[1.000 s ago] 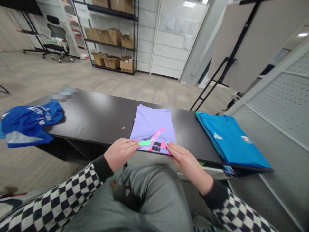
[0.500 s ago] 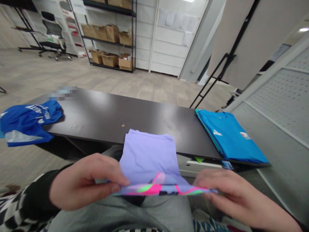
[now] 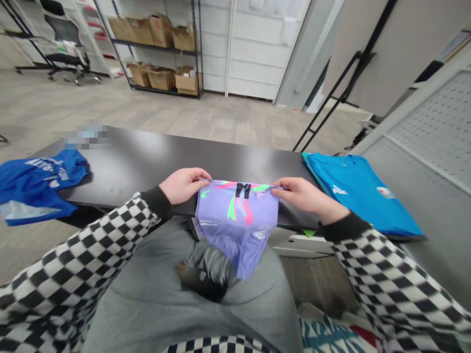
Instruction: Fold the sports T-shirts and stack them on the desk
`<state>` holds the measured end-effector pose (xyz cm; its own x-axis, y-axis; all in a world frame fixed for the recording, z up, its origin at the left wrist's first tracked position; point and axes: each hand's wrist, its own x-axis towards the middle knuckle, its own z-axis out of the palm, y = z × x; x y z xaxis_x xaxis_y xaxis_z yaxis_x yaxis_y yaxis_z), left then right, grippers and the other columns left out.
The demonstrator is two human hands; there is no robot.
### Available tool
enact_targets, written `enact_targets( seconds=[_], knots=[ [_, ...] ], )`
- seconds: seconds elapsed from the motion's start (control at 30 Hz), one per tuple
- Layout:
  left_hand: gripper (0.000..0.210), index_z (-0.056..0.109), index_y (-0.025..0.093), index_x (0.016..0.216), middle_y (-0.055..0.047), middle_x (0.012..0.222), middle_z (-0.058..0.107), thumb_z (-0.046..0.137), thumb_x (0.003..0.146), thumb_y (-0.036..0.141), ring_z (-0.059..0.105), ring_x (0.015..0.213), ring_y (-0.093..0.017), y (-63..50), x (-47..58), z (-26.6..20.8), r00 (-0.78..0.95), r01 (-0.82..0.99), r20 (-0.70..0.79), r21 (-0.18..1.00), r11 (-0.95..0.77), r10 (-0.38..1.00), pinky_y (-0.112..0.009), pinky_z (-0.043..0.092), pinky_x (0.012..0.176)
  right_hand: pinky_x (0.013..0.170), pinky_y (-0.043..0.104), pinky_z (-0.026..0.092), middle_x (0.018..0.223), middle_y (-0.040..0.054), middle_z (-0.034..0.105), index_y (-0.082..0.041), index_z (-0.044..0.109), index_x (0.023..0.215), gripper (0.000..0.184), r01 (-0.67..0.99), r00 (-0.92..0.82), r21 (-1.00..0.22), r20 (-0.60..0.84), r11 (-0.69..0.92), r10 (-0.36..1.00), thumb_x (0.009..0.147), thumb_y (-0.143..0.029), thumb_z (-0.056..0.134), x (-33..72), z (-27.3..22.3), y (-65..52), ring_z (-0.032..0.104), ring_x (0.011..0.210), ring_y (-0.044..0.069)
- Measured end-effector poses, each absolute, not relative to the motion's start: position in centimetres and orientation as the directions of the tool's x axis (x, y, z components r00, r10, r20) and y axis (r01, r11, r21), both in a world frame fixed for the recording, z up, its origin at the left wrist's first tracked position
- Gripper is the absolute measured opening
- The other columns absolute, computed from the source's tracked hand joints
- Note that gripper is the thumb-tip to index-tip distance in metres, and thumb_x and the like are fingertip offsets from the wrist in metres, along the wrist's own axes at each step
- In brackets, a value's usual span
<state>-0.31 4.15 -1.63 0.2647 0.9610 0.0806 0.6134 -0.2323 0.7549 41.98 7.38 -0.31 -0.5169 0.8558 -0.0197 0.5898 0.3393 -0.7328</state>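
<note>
One loose end of the lavender printed T-shirt point(image 3: 237, 220) drooped over the grey trousers point(image 3: 143, 289), bottom centre. Up at mid-frame, a double pinch! Left hand point(image 3: 186, 185) had thumb and fingers closed on one upper corner, right hand point(image 3: 301, 192) on the other, the edge stretched between them. Doing this well, I judged, meant level hands, even tension and no bunching in that dangling end. Next came the white cabinet point(image 3: 309, 244), contents hidden, below the black tabletop point(image 3: 165, 157); blue shirt point(image 3: 44, 181) left, folded shirts point(image 3: 356, 191) right. Far off, upper left, cardboard boxes point(image 3: 161, 78) lined the black shelving rack point(image 3: 154, 47). The lowest right box point(image 3: 186, 84) showed something white point(image 3: 191, 73) inside; the others' contents, impossible to tell!
</note>
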Motion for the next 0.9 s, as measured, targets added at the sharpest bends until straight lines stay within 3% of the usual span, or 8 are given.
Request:
enact_targets(
  seconds=[0.2,0.4,0.7,0.8,0.9],
  knots=[
    [0.042,0.083,0.022,0.106,-0.005,0.087,0.079,0.065,0.092,0.057,0.071,0.082,-0.024,12.3,0.1,-4.0,0.237,0.771,0.076,0.592,-0.235,0.969,-0.035,0.054,0.075,0.076,0.035,0.052,0.091,0.0059,0.081,-0.019,0.082,0.100,0.047,0.717,-0.393,-0.624,0.009,0.312,0.920,0.093,-0.064,0.073,40.4,-3.4,14.8,0.070,0.081,0.024],
    [0.037,0.089,0.025,0.107,-0.007,0.109,0.084,0.067,0.093,0.051,0.073,0.103,-0.027,18.4,-0.2,-5.2,0.295,0.826,0.168,0.450,-0.340,0.941,-0.039,0.054,0.097,0.074,0.034,0.047,0.084,0.0029,0.075,-0.020,0.081,0.097,0.050,0.753,-0.365,-0.577,0.032,0.315,0.931,0.091,-0.069,0.077,40.3,-4.5,19.6,0.063,0.077,0.021],
    [0.031,0.090,0.024,0.102,-0.006,0.097,0.084,0.080,0.090,0.051,0.071,0.099,-0.027,26.5,0.3,-5.7,0.114,0.836,0.172,0.516,-0.188,0.979,-0.038,0.054,0.096,0.077,0.036,0.050,0.085,0.0043,0.075,-0.017,0.082,0.098,0.049,0.783,-0.231,-0.577,0.076,0.231,0.970,0.086,-0.064,0.086,39.4,-5.6,28.5,0.061,0.077,0.021],
    [0.035,0.088,0.022,0.112,-0.009,0.105,0.083,0.080,0.091,0.049,0.071,0.110,-0.032,27.4,0.6,-5.5,0.014,0.875,0.205,0.471,-0.112,0.979,-0.047,0.053,0.108,0.083,0.040,0.055,0.093,0.0082,0.078,-0.015,0.083,0.107,0.043,0.810,-0.178,-0.545,0.124,0.217,0.976,0.089,-0.055,0.085,38.7,-5.9,30.2,0.066,0.081,0.024],
    [0.047,0.080,0.020,0.137,-0.016,0.135,0.079,0.071,0.098,0.046,0.065,0.136,-0.041,26.6,1.5,-4.5,0.009,0.901,0.380,0.399,-0.173,0.925,-0.060,0.042,0.124,0.101,0.052,0.057,0.112,0.0157,0.081,-0.015,0.081,0.122,0.038,0.883,-0.089,-0.424,0.269,0.201,0.959,0.099,-0.043,0.075,37.9,-5.6,30.3,0.072,0.102,0.033]
  ],
)
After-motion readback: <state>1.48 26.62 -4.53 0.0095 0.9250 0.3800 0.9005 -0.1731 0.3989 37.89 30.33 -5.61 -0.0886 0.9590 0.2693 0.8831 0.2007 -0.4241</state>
